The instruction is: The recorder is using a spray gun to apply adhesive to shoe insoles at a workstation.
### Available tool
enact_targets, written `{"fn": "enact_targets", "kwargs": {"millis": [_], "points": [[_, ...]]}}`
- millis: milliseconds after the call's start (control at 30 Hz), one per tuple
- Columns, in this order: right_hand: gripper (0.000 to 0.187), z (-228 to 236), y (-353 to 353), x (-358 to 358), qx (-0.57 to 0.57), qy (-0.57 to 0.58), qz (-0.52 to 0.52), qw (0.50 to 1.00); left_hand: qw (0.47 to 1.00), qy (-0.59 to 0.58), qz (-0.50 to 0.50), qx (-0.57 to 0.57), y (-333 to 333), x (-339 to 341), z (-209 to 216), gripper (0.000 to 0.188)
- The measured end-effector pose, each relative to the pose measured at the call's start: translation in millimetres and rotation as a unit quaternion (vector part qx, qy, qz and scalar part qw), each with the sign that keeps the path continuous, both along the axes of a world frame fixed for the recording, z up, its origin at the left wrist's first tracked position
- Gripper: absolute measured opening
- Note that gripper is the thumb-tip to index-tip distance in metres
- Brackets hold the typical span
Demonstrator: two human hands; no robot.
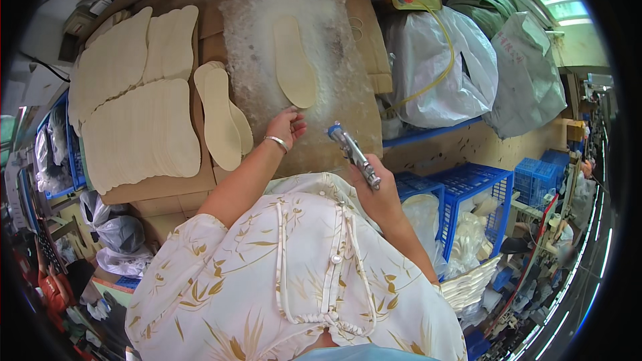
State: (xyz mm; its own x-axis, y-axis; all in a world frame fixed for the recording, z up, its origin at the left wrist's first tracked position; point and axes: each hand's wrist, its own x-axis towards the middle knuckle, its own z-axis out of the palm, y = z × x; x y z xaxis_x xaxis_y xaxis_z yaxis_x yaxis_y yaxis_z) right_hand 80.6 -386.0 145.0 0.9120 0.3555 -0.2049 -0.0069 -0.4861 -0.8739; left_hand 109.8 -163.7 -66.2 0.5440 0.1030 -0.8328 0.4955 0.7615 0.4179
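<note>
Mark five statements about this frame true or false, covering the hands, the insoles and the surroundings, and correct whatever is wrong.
1. The right hand holds a silver tool with a blue tip. True.
2. The left hand grips a pair of scissors. False: no tool shows in it; it is near the lower end of the single insole.
3. The single insole lies on a whitish patch of the brown work surface. True.
4. The large insole stacks are right of the single insole. False: they are to its left.
5. The large white sack is on the person's left. False: it is on the right.
</note>
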Motion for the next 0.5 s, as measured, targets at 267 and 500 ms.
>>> {"fn": "enact_targets", "kwargs": {"millis": [267, 500], "points": [[0.02, 2.5, -8.0, -4.3, -0.005, 0.012, 0.021, 1.0, 1.0, -0.002, -0.007, 0.005, 0.4, -0.7, -0.1, 0.042], [0.019, -0.3, -14.7, -1.4, 0.0, 0.03, -0.012, 0.999, 1.0, 0.002, -0.011, 0.001, 1.1, 0.1, -0.1, 0.041]]}}
